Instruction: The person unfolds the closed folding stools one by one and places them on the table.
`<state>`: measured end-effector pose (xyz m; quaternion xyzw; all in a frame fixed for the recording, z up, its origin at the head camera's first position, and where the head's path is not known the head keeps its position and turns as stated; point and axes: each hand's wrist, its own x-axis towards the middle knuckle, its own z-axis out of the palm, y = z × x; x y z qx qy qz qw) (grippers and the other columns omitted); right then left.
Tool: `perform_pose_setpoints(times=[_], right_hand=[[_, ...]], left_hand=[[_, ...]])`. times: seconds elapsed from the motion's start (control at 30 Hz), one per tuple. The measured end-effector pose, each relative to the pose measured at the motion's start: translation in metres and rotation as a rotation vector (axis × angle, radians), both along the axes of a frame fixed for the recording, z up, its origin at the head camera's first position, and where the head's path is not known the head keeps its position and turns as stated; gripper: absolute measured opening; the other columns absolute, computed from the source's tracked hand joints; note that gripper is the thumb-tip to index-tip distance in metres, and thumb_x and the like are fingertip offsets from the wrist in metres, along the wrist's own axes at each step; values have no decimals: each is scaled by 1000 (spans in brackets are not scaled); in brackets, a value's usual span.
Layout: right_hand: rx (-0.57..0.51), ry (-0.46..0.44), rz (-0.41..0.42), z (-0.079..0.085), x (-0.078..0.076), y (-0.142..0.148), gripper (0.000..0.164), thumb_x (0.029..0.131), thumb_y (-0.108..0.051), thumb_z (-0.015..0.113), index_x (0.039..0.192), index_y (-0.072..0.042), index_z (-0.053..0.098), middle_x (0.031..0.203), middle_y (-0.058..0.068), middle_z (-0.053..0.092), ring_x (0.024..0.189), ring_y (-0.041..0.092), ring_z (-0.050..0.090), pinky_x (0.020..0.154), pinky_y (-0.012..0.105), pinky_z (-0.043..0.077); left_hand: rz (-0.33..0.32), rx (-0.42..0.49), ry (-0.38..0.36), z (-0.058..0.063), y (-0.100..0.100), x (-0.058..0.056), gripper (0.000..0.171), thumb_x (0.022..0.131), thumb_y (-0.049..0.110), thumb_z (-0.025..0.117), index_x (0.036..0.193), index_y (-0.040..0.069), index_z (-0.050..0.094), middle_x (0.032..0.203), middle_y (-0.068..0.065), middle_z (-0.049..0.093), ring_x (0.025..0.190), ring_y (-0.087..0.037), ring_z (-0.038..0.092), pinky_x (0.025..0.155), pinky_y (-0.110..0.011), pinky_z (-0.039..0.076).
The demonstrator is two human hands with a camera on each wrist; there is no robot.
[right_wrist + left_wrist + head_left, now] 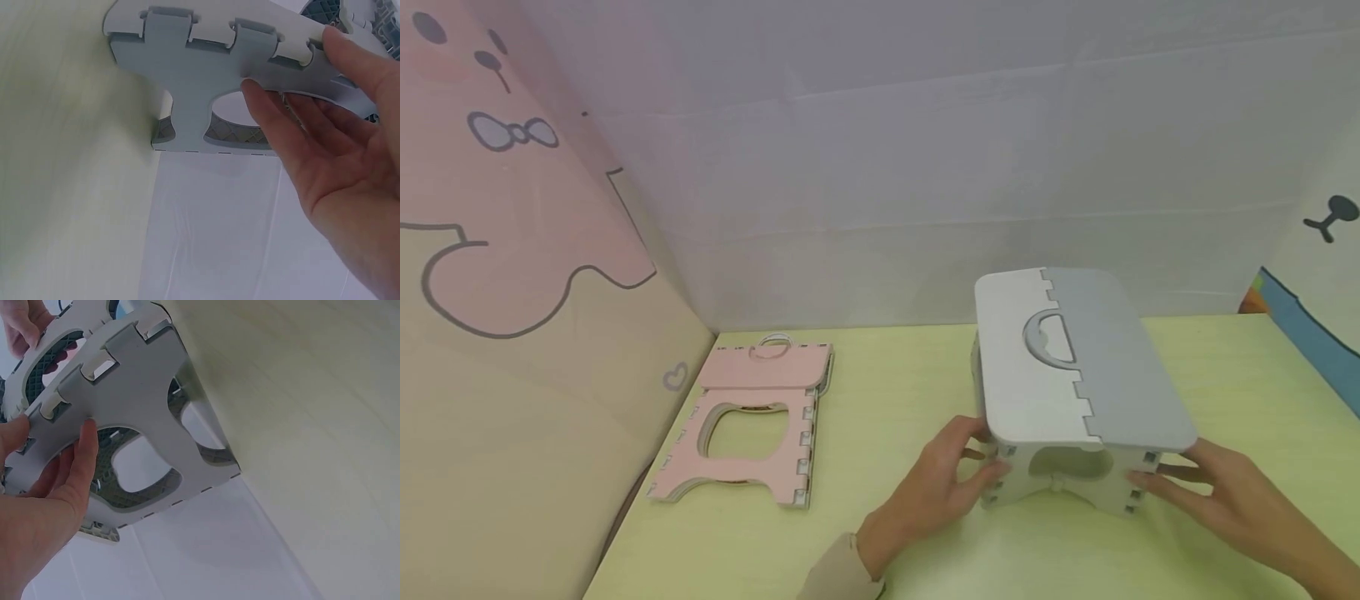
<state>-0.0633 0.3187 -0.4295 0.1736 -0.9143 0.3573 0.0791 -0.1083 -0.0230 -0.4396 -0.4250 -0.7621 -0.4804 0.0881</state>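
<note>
A white and grey folding step stool (pixel 1030 400) stands unfolded on its legs at the right of the head view, its handle loop set in the split top. My left hand (pixel 936 475) grips its near left corner, thumb on the front panel and fingers along the side. At the near right corner, my right hand (pixel 1236 500) holds the other side in the same way. In the left wrist view, the fingers reach into the cutout of the grey side panel (pixel 150 381). The right wrist view shows fingers at the opening of the opposite side panel (pixel 190 81).
A pink folding stool (pixel 741 367) lies folded flat on the left of the pale yellow-green table (pixel 887 392). White sheeting (pixel 880 167) hangs behind the table. A cartoon-printed cloth (pixel 535 358) hangs along the left side, another print on the right.
</note>
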Motion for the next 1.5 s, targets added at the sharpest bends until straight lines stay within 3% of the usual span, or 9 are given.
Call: perform_pose_setpoints(times=[0.27,0.5,0.73,1.03,1.23,1.3,1.4,1.5], right_hand=[[39,24,-18,1,0,3,74,84,-9,85,150,-19,52,137,-36,44,115,-21,43,65,26,60],[12,85,-28,-3,-1,8,70,79,-2,86,143,-15,59,133,-35,49,115,-21,45,64,21,59],[36,98,-66,-2,0,9,67,79,-6,87,141,-14,60,133,-39,44,113,-24,41,62,21,58],[43,185,-58,-2,0,16,70,74,-1,89,138,-12,62,135,-38,43,111,-22,45,65,7,51],[79,182,-85,-2,0,19,69,73,-4,90,136,-12,64,132,-39,42,110,-23,43,62,12,54],[98,171,-96,-3,0,20,69,73,-6,90,137,-11,63,133,-32,49,110,-24,41,61,15,56],[118,167,-108,-3,-1,22,68,73,-7,91,135,-7,63,131,-5,64,110,-25,39,60,18,57],[128,148,-122,-3,0,24,66,74,-8,90,134,-4,63,125,18,66,110,-26,36,59,19,57]], left_hand=[[-6,-14,8,6,6,-1,40,95,1,71,129,-4,50,116,-15,58,110,-27,61,91,-17,54],[0,-28,-4,5,10,-3,39,96,1,69,129,-4,50,117,-15,58,111,-26,61,92,-18,54],[3,-45,-30,5,14,-4,38,98,3,68,130,-3,50,119,-14,58,113,-24,60,94,-17,52],[-2,-47,22,3,24,-9,40,97,2,69,131,-4,49,117,-15,58,111,-26,61,93,-16,52],[3,-53,36,4,28,-9,43,96,3,69,132,-5,48,118,-16,58,112,-26,61,94,-14,50],[3,-62,31,5,29,-9,43,97,4,69,133,-5,47,119,-16,58,113,-26,61,95,-13,50],[3,-75,20,5,32,-9,44,97,5,69,134,-4,47,121,-16,58,114,-25,61,96,-13,49],[3,-84,6,6,35,-10,44,98,5,68,135,-4,47,121,-16,58,115,-25,61,96,-13,48]])
